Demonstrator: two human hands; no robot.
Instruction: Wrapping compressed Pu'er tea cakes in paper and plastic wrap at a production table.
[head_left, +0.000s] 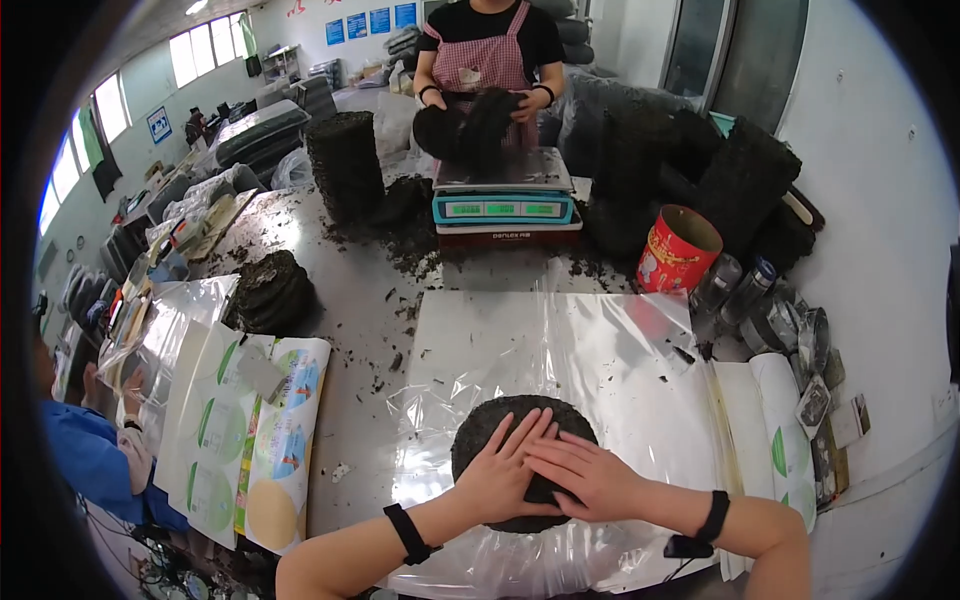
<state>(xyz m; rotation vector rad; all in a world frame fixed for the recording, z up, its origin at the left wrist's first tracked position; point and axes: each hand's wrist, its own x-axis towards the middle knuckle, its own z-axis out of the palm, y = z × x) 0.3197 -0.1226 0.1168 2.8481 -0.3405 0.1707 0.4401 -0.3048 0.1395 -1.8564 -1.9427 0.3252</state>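
A round, dark stack of what looks like dried seaweed (480, 427) lies on clear plastic film (480, 337) at the table's near side. Both palms rest flat on its top. My left hand (510, 472) has its fingers spread and pointing away from me. Over its fingertips, in part, lies my right hand (585, 476), angled in from the right. Neither hand grips anything. Each wrist wears a black band. Beyond the film stands a digital scale (502, 208) with a lit display.
Printed plastic sheets (285, 435) lie left, near a smaller dark stack (274, 292). A red can (679, 247), glass jars (718, 281) and metal rings (814, 334) stand right. Across the table, a co-worker holds dark round pieces (480, 127); another person's blue sleeve (90, 457) shows far left.
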